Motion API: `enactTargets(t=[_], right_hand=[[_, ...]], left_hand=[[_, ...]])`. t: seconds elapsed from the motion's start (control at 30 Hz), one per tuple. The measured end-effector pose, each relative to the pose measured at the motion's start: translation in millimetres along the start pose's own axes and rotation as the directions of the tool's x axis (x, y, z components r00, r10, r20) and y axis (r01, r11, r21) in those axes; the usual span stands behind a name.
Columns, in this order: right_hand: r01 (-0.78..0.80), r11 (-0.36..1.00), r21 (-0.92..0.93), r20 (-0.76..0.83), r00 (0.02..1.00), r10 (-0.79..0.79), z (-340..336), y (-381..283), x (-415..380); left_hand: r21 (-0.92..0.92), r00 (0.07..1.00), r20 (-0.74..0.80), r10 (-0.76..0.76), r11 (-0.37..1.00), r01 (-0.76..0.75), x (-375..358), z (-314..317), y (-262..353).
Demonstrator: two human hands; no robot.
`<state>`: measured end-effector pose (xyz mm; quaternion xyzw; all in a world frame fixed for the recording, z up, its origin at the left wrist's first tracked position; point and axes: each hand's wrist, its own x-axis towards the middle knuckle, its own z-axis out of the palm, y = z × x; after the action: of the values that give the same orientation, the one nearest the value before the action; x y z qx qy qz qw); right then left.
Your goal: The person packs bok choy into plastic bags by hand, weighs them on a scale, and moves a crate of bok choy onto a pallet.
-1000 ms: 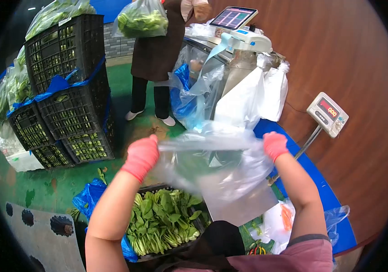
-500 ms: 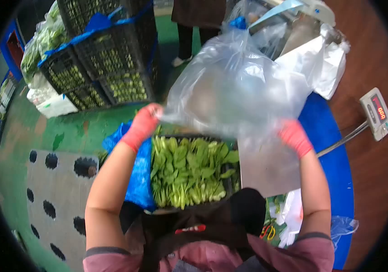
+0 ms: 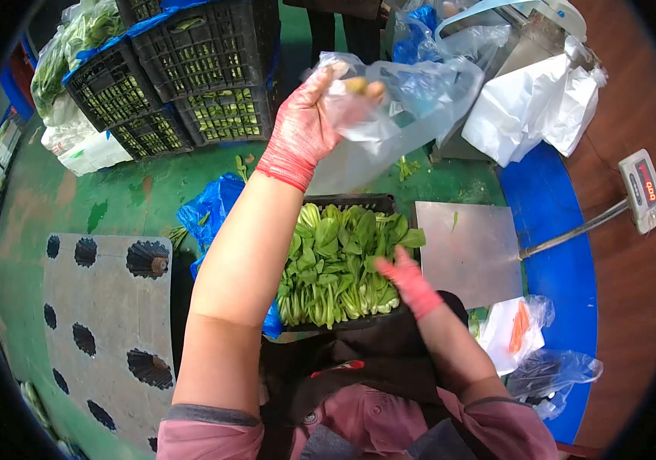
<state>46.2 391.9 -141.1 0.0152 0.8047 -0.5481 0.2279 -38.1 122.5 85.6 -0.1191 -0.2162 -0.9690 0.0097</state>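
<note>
The left hand, in a red glove, is raised above the far edge of the crate of greens with its fingers pinched together on the mouth of a clear plastic bag. The bag hangs crumpled and slack from that grip, draping down toward the far rim of the crate.

The right hand, also in a red glove, is low over the near right corner of the crate, lying on the leafy greens; its fingers are loosely spread, and whether they grip any leaves cannot be told.

Just right of the crate lies the bare metal platform of a scale, and farther right of the crate the scale's display stands on a slanted pole. A blue liner bag shows at the left side of the crate. Beyond the crate, on the green floor, stand stacked black crates holding more greens. White plastic bags are heaped beyond the scale platform, to the far right of the crate.
</note>
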Motion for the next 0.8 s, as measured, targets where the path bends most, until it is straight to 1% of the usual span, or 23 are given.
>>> enactTargets(t=[0.03, 0.07, 0.1, 0.13, 0.17, 0.2, 0.23, 0.27, 0.3, 0.33, 0.37, 0.4, 0.43, 0.47, 0.5, 0.53, 0.6, 0.67, 0.73, 0.8], right_hand=[[-0.087, 0.952, -0.294, -0.006, 0.996, 0.089, 13.9, 8.2, 16.9], [-0.161, 0.813, -0.559, -0.04, 0.985, 0.168, 23.2, 0.1, 27.4], [-0.163, 0.816, -0.555, -0.051, 0.985, 0.162, 35.2, -6.9, 31.6], [-0.17, 0.877, -0.449, 0.079, 0.97, 0.228, 49.4, -22.3, 27.8], [-0.187, 0.922, -0.339, 0.214, 0.939, 0.27, 61.4, -33.6, 26.1], [-0.178, 0.929, -0.324, 0.26, 0.928, 0.268, 79.5, -9.1, 51.9], [-0.207, 0.952, -0.227, 0.287, 0.92, 0.268, 91.4, -21.3, 49.5], [-0.242, 0.962, -0.127, 0.317, 0.909, 0.271, 100.8, -31.8, 44.4], [-0.24, 0.962, -0.128, 0.314, 0.91, 0.269, 104.8, -35.3, 47.8], [-0.163, 0.91, -0.382, 0.394, 0.862, 0.319, 105.3, -37.6, 52.3], [-0.052, 0.795, -0.605, 0.447, 0.804, 0.392, 103.9, -38.2, 56.0], [-0.054, 0.787, -0.615, 0.437, 0.807, 0.397, 108.8, 8.1, 86.6], [0.016, 0.949, -0.315, 0.649, 0.733, 0.203, 111.1, 47.2, 124.3], [0.044, 0.999, 0.026, 0.771, 0.635, -0.048, 106.7, 85.9, 160.5], [-0.379, 0.875, 0.3, 0.566, 0.809, 0.157, 114.2, 53.2, 126.3], [-0.372, 0.884, 0.282, 0.563, 0.811, 0.161, 112.4, 43.2, 127.7], [-0.418, 0.839, 0.349, 0.531, 0.826, 0.19, 134.6, 40.0, 119.9], [-0.463, 0.778, 0.425, 0.494, 0.839, 0.229, 132.2, 42.4, 109.3], [-0.497, 0.707, 0.503, 0.455, 0.848, 0.272, 131.2, 38.2, 110.7], [-0.524, 0.613, 0.591, 0.42, 0.849, 0.321, 152.1, 17.7, 123.5]], left_hand=[[-0.118, 0.982, 0.188, -0.035, 0.991, 0.058, 2.6, -20.2, 1.6], [-0.221, 0.925, 0.377, -0.042, 0.966, 0.134, 0.3, -20.0, 6.9], [-0.078, 0.987, 0.13, -0.093, 0.992, 0.104, -6.7, -20.3, 13.3], [-0.08, 0.985, 0.142, -0.098, 0.991, 0.111, -19.1, -12.5, 20.2], [0.04, 0.981, 0.17, -0.096, 0.995, 0.09, -31.6, -6.2, 27.9], [0.161, 0.976, 0.197, -0.089, 0.985, 0.057, -41.7, -2.2, 37.1], [0.28, 0.973, 0.216, -0.081, 0.96, 0.018, -49.3, -0.9, 45.3], [0.278, 0.973, 0.218, -0.079, 0.96, 0.015, -59.2, 2.3, 51.0], [0.416, 0.982, 0.169, -0.09, 0.909, 0.012, -68.5, 6.3, 57.2], [0.543, 0.989, 0.119, -0.089, 0.84, 0.011, -77.0, 8.5, 62.1], [0.555, 0.989, 0.112, -0.097, 0.832, 0.019, -84.1, 8.3, 64.9], [0.545, 0.989, 0.117, -0.089, 0.839, 0.011, -89.8, 8.5, 66.9], [0.557, 0.994, 0.07, -0.083, 0.83, 0.03, -96.2, 8.7, 66.6], [0.567, 0.997, 0.025, -0.072, 0.822, 0.046, -101.5, 9.2, 65.5], [0.572, 0.999, 0.017, -0.041, 0.82, 0.024, -104.1, 10.5, 63.6], [0.562, 0.999, 0.023, -0.023, 0.827, 0.006, -107.9, 8.7, 64.5], [0.593, 0.996, 0.032, -0.087, 0.804, 0.051, -117.3, 1.2, 67.2], [0.543, 0.996, 0.056, -0.069, 0.839, 0.028, -125.0, -7.6, 68.6], [0.454, 0.991, 0.106, -0.081, 0.891, 0.024, -130.0, -15.6, 70.2], [0.438, 0.993, 0.091, -0.07, 0.898, 0.024, -130.1, -18.8, 71.4]])
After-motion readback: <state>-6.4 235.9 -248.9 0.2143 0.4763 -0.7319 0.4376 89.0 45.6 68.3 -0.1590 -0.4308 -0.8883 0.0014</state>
